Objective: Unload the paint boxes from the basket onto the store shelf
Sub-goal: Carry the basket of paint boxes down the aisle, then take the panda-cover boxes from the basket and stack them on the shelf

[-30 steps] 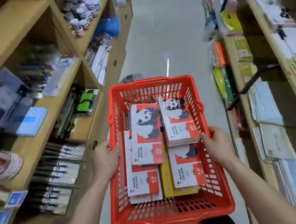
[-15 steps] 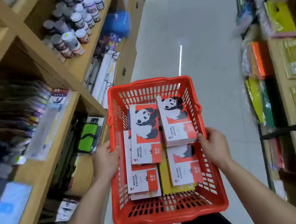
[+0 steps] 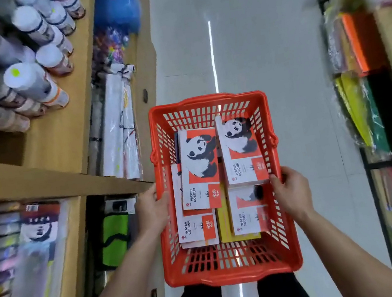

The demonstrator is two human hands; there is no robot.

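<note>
I carry a red plastic basket [image 3: 233,267] in front of me in a shop aisle. My left hand [image 3: 152,212] grips its left rim and my right hand [image 3: 290,191] grips its right rim. Inside lie several white-and-orange water colour paint boxes [image 3: 199,170] with a panda picture, stacked and overlapping, and a yellow box [image 3: 224,223] partly hidden under them. The wooden store shelf [image 3: 57,179] runs along my left, close to the basket's left side.
The left shelf carries paint bottles [image 3: 27,79], wrapped white rolls [image 3: 117,124], a green item [image 3: 114,239] and blurred packets with a panda print [image 3: 39,230]. Shelves with coloured paper packs [image 3: 358,47] stand at the right. A grey floor [image 3: 278,59] runs between them.
I have walked forward along the aisle with the basket. The left shelf goods have slid back past me, and the bottles are now beside me. Both hands kept their grip on the rims.
</note>
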